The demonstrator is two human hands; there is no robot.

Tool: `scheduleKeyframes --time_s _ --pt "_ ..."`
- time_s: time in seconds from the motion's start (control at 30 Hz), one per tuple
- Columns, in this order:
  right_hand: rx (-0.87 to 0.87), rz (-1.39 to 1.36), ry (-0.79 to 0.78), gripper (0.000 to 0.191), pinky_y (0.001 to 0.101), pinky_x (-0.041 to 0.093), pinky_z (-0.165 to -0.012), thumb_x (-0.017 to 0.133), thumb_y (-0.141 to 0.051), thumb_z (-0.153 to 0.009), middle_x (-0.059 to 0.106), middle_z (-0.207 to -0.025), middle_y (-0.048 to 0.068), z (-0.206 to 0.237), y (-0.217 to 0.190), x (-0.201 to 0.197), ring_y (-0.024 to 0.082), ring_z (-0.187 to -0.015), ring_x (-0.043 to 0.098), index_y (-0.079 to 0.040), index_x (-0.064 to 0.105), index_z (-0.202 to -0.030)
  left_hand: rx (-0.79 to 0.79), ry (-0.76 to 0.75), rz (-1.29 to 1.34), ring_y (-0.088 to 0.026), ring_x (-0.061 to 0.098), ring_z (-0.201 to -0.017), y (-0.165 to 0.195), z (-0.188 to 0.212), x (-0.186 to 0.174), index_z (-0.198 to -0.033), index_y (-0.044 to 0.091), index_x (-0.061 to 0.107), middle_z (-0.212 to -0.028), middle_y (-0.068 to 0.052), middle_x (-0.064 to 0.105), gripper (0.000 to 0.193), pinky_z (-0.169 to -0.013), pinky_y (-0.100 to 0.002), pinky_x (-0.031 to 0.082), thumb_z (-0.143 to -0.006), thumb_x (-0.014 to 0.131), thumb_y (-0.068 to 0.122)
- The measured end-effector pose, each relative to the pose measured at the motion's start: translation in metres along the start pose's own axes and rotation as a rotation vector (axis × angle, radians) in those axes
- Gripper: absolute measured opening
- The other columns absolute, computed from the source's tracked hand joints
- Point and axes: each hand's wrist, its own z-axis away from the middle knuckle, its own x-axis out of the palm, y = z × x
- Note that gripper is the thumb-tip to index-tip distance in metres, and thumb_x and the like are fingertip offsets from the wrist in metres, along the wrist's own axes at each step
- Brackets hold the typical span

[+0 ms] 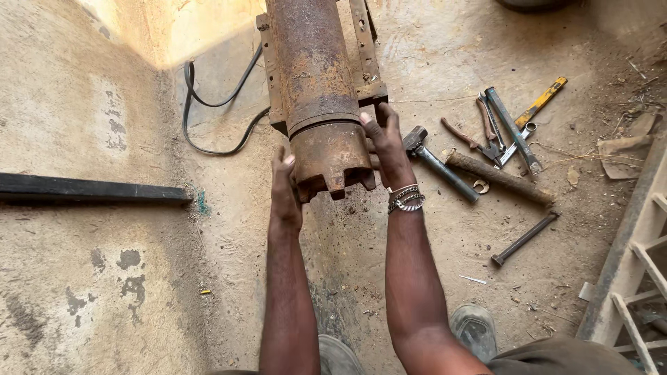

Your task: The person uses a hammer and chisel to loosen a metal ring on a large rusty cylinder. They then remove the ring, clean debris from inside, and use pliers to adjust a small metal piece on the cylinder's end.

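A large rusty iron cylinder (313, 76) lies on a metal frame on the sandy floor, its notched end cap (332, 160) facing me. My left hand (283, 186) presses flat against the cap's left side. My right hand (386, 142) grips the cap's right side, with metal bracelets on its wrist. Both arms stretch forward from the bottom of the view.
A hammer (438, 163), pliers (495, 128), a yellow-handled tool (538, 104), a rusty rod (499, 179) and a bolt (524, 238) lie to the right. A black cable (208, 104) loops at left. A dark plank (90, 189) lies far left, a wooden ladder (636, 271) at right.
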Motion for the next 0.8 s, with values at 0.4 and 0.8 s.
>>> scheduleKeyframes --time_s 0.4,0.8 --pt "0.173 -0.610 -0.253 0.151 0.0685 0.056 -0.100 0.079 -0.073 -0.064 0.038 -0.148 0.040 -0.002 0.036 0.021 0.056 -0.131 0.057 -0.017 -0.021 -0.162 -0.015 0.171 -0.545 -0.046 0.041 -0.136 0.009 -0.022 0.009 -0.160 0.015 -0.006 -0.158 -0.030 0.025 0.153 -0.107 -0.068 0.040 -0.056 0.096 0.061" --pt "-0.037 -0.146 -0.118 0.141 0.0555 0.041 -0.114 0.078 -0.069 -0.075 0.025 -0.159 0.037 -0.014 0.019 -0.007 0.050 -0.144 0.036 -0.006 -0.013 -0.162 0.053 -0.050 -0.005 -0.041 0.056 -0.129 -0.003 -0.007 0.013 -0.162 0.011 0.017 -0.151 -0.027 0.043 0.117 -0.108 -0.058 0.049 -0.075 0.071 0.068"
